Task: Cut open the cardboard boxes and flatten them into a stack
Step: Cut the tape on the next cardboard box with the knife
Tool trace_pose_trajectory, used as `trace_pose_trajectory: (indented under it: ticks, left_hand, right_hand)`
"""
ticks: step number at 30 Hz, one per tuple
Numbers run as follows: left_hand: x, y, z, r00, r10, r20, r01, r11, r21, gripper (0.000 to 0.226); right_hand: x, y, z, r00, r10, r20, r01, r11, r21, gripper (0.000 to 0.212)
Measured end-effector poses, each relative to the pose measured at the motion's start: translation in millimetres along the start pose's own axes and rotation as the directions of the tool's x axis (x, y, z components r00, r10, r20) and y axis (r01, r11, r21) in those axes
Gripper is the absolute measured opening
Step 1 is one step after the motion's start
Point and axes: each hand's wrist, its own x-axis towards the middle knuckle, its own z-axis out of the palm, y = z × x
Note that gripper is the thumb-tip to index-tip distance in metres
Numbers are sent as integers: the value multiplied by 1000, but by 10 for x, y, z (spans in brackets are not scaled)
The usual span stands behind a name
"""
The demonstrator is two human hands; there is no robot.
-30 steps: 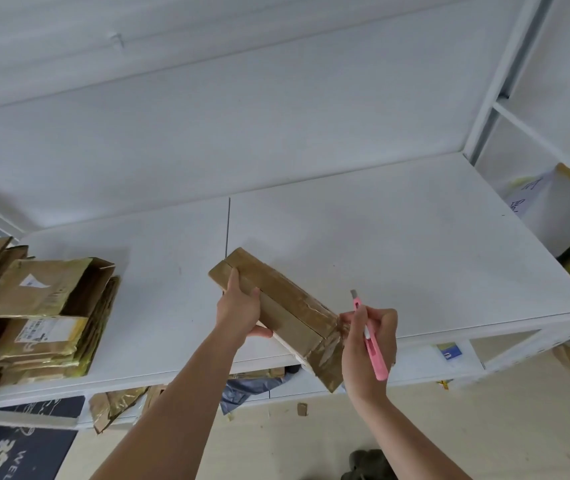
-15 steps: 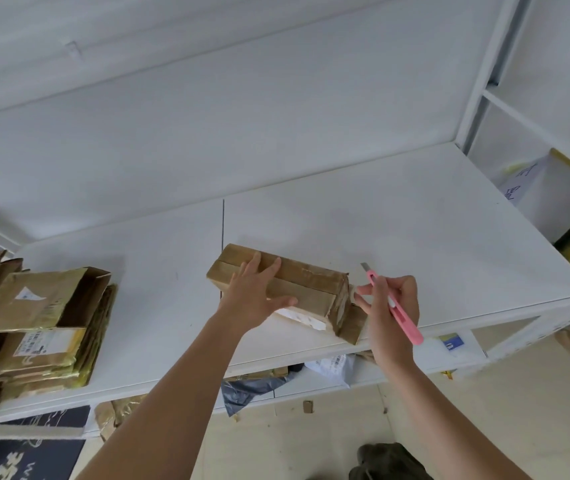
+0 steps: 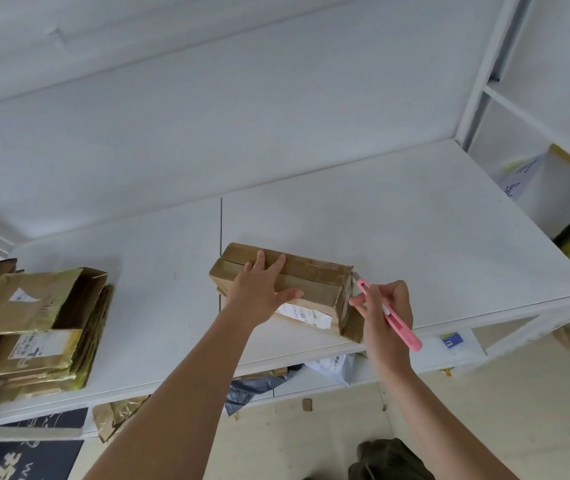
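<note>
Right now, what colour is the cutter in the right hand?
Pink, seen in the head view: the cutter is held by the right hand.

Box (image 3: 297, 282) matt brown cardbd, glossy tape; knife (image 3: 392, 317) pink plastic; table (image 3: 415, 230) matt white.

White table with a box and a stack on it

The white table (image 3: 415, 237) carries a taped cardboard box (image 3: 311, 282), lying flat near its front edge, just right of the seam in the tabletop. Well to the left of the box, a stack of flattened cardboard boxes (image 3: 44, 323) lies at the table's left end.
</note>
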Motion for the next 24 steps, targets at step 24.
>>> trace_pose_trajectory:
  ticks: [24]
  left_hand:
    - [-21,39,-36,1000,13,10,-13,999,39,85]
  right_hand:
    - [-259,-88,-82,995,-52,85,57,997,-58,16]
